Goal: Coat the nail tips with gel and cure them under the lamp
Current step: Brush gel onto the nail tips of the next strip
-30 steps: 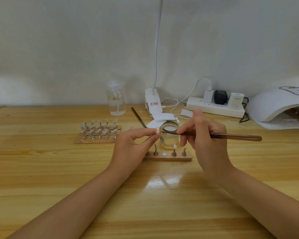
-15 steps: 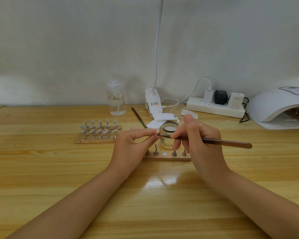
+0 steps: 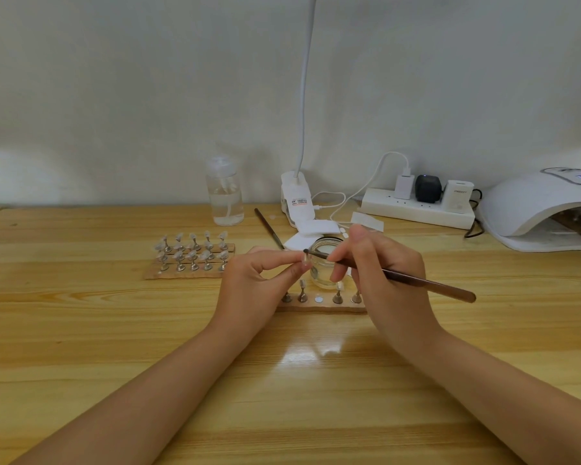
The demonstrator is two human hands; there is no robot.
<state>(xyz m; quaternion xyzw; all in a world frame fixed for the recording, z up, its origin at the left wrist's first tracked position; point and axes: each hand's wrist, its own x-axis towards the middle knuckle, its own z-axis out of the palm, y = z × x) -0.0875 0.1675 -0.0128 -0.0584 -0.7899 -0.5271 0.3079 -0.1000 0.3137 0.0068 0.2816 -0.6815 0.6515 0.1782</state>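
Near the middle of the table [image 3: 81, 347], the left hand [image 3: 252, 283] pinches a small nail tip [image 3: 304, 261] between thumb and finger. The right hand [image 3: 383, 273] has its fingers curled round a thin brush [image 3: 416, 280], and the brush end touches the nail tip. A glass jar [image 3: 326, 266] stands just behind the hands. The white curing lamp [image 3: 537, 209] sits at the table's far right corner.

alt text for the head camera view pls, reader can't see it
Left hand pinches a nail tip while the right hand holds a brush to it, over a glass jar on a wooden table. A curing lamp sits far right.
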